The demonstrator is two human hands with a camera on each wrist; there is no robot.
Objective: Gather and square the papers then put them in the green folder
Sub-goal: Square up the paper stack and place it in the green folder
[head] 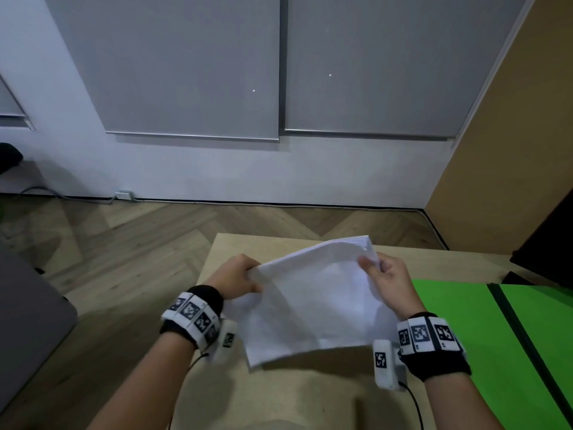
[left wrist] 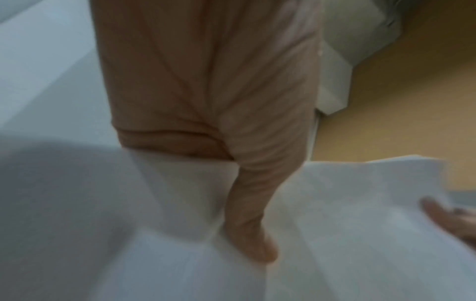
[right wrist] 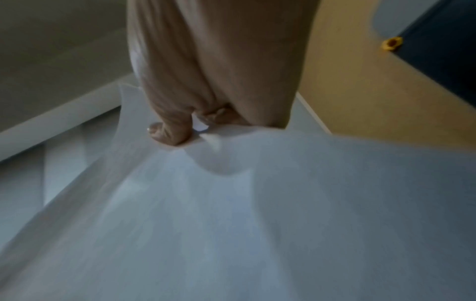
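— So, what are we standing over?
— A pale wooden table [head: 279,395] with a faint grain, its far-left corner jutting out over a herringbone wood floor [head: 139,243]. Beyond that we see a white wall [head: 201,169] with two grey roller blinds [head: 192,63] pulled down, and a tan panel [head: 508,144] closing the room on the right.
— Anything else around us?
— A cable and a small socket block [head: 124,194] run along the foot of the wall at far left. A dark grey slab [head: 28,321] sits at the near left, and something black [head: 545,243] stands at the right edge of the table.
— And the folder?
— The green folder [head: 465,336] lies flat on the table to the right, smooth and bright, with a dark strip running down it. Our right forearm partly covers its left edge.
— Where are the papers?
— The papers [head: 316,305] are up off the table between our hands, a thin white sheaf sagging in the middle, the far edge curling, the near edge hanging free.
— How are we holding them?
— Our left hand [head: 237,276] pinches the left edge, thumb on top and fingers curled beneath. Our right hand [head: 389,282] pinches the far-right corner the same way. The wrist views are blurred, but each shows a thumb pressed onto white sheet.
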